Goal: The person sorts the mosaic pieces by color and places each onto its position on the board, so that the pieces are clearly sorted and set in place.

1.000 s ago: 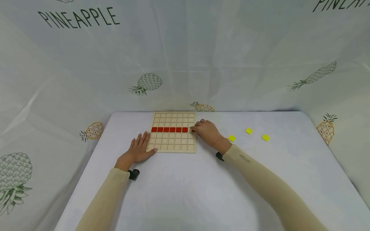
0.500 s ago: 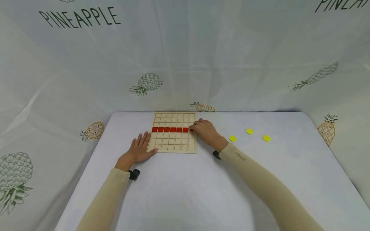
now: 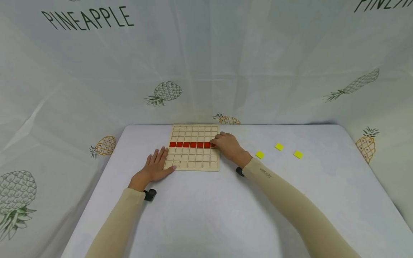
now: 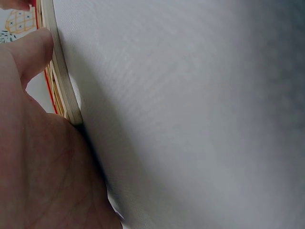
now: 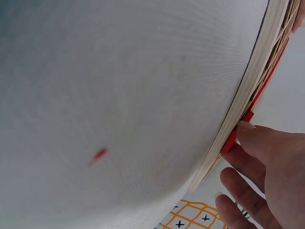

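Note:
A wooden grid board lies on the table, with a row of red square tiles across its middle. My right hand is at the right end of that row. In the right wrist view its thumb and forefinger pinch a red tile, tilted at the board's edge. My left hand lies flat with fingers spread beside the board's left edge. Its thumb rests on the front left corner, and the left wrist view shows the thumb over the board's side.
Three yellow square tiles lie on the table to the right of the board: a near one, a far one and a rightmost one. A pineapple-print cloth hangs behind the white table.
My right hand has shifted slightly left with the red tile, over the last cell of the row. My left hand has stayed in place.

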A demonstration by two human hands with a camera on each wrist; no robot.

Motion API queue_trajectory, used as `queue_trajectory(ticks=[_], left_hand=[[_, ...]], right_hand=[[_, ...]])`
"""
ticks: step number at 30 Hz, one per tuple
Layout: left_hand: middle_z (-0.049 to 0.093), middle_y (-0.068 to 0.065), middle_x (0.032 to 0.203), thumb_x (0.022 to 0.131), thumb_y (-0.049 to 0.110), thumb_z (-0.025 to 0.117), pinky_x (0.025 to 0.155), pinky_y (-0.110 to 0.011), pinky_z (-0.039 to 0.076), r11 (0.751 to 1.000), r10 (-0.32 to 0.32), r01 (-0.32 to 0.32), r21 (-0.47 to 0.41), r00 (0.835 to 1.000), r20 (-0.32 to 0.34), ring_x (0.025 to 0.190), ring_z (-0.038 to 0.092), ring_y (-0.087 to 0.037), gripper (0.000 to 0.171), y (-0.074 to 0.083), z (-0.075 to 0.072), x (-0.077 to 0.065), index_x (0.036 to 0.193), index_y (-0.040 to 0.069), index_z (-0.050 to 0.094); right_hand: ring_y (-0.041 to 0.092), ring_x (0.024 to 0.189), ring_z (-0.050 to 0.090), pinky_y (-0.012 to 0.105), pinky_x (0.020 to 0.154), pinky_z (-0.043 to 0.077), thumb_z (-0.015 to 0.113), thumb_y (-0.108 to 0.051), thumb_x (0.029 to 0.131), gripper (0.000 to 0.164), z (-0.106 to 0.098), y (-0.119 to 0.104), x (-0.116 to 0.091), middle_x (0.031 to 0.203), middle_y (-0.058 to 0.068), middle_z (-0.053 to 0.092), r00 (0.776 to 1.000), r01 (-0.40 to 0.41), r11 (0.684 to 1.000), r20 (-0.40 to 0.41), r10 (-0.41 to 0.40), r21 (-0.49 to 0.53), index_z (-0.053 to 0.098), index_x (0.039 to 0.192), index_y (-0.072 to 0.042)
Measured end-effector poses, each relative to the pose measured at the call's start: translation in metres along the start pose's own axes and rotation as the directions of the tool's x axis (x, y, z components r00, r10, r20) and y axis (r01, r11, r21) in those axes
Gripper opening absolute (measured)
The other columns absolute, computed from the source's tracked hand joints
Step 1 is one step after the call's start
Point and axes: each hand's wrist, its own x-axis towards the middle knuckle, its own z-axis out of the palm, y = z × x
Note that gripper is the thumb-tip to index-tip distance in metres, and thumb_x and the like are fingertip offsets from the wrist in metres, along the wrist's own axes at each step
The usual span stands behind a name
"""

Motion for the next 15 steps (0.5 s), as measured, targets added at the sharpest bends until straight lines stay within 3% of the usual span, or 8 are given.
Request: queue_trajectory(ticks=[15], left_hand=[[-0.008, -0.02, 0.177, 0.104, 0.066, 0.045, 0.127, -0.065, -0.006, 1.0, 0.002, -0.002, -0.008, 1.0, 0.0, 0.162, -0.01, -0.045, 0.103, -0.0002, 0.0008, -0.0002, 0.169, 0.002, -0.003]], right_hand=[[0.023, 0.11, 0.068, 0.039, 0.095, 0.058, 0.076, -0.011, 0.099, 0.027, 0.0028, -0.0043, 0.0027, 0.123, 0.001, 0.078, 1.0, -0.012, 1.0, 0.027, 0.012, -0.026, 0.08, 0.124, -0.017]])
